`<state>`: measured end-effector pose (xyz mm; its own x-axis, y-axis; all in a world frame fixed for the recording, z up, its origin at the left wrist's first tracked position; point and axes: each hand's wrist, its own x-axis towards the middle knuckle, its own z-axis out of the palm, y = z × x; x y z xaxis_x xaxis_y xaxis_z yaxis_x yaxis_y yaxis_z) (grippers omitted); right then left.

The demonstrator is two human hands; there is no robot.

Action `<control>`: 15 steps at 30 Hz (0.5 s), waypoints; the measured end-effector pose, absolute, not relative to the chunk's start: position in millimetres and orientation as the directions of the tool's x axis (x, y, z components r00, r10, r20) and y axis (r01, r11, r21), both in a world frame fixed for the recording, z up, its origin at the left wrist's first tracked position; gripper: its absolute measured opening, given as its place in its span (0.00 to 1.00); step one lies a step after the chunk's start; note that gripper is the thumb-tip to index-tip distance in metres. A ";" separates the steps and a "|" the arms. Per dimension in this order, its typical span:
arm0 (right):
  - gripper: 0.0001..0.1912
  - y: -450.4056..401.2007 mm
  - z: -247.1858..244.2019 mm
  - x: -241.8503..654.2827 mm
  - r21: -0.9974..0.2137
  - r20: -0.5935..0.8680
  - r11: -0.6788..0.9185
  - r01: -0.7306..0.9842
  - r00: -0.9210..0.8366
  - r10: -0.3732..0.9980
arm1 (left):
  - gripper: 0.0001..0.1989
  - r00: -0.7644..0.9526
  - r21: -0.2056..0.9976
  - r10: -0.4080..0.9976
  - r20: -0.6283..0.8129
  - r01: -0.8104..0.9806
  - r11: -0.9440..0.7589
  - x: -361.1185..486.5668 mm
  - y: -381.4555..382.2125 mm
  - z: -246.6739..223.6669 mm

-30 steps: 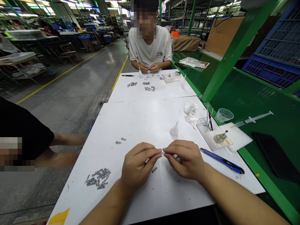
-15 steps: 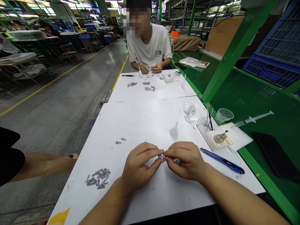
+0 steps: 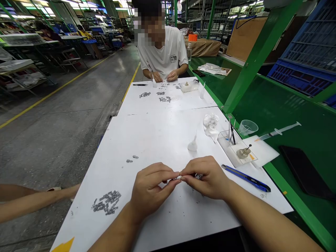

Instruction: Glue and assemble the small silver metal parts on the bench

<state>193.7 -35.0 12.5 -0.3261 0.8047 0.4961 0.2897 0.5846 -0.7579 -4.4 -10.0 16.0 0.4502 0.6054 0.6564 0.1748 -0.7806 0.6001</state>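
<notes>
Above the front of the white table (image 3: pixel 152 133), my left hand (image 3: pixel 151 187) and my right hand (image 3: pixel 206 176) meet at the fingertips. Both pinch a small silvery metal part (image 3: pixel 179 177), mostly hidden by the fingers. More small metal parts (image 3: pixel 198 176) show partly behind my right fingers. Left of my hands lie two loose metal pieces (image 3: pixel 132 159) and a flat pile of small grey metal parts (image 3: pixel 107 202). A small white squeeze bottle with a thin nozzle (image 3: pixel 193 144) stands beyond my right hand. Tiny dark specks dot the table below my hands.
To the right lie a blue utility knife (image 3: pixel 246 177), crumpled tissue (image 3: pixel 210 126), a clear holder with upright tools (image 3: pixel 228 140), a plastic cup (image 3: pixel 248 127), a syringe (image 3: pixel 278 132) and a dark phone (image 3: pixel 306 171). A co-worker (image 3: pixel 164 52) sits opposite. Another person's legs (image 3: pixel 34 199) show left.
My fingertips have closed further around the small part, which shows less now. The whole view has shifted slightly. At the left, the passing person's legs have changed position.
</notes>
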 end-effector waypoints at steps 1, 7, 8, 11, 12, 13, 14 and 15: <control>0.06 -33.9 12.8 194.8 -0.771 0.488 0.576 0.273 -0.328 0.809 | 0.08 0.447 0.611 0.614 0.650 0.172 -0.773 -4.9 -10.2 16.2; 0.09 -42.4 34.4 213.2 -0.596 0.676 0.699 0.395 -0.224 0.702 | 0.08 0.423 0.596 0.623 0.658 0.215 -0.774 -4.1 -12.6 16.1; 0.11 -49.5 42.6 219.6 -0.557 0.697 0.695 0.455 -0.199 0.689 | 0.07 0.416 0.589 0.620 0.665 0.219 -0.778 -3.4 -13.2 15.9; 0.09 -78.4 64.2 245.4 -0.589 0.704 0.503 0.632 0.096 0.703 | 0.07 0.417 0.571 0.602 0.681 0.212 -0.793 -1.6 -14.8 15.5; 0.05 -88.3 68.0 256.0 -0.642 0.703 0.387 0.662 0.307 0.642 | 0.07 0.424 0.563 0.593 0.684 0.209 -0.799 -1.2 -15.2 15.2; 0.02 -97.0 69.5 267.6 -0.696 0.673 0.274 0.663 0.471 0.570 | 0.07 0.433 0.555 0.584 0.687 0.206 -0.806 -1.0 -15.6 14.6; 0.04 -104.0 69.0 279.9 -0.750 0.621 0.164 0.641 0.596 0.509 | 0.07 0.441 0.546 0.574 0.690 0.203 -0.813 -0.9 -15.8 13.9; 0.08 -108.8 66.8 292.5 -0.788 0.549 0.053 0.613 0.663 0.509 | 0.07 0.446 0.539 0.565 0.694 0.199 -0.818 -0.8 -15.9 13.0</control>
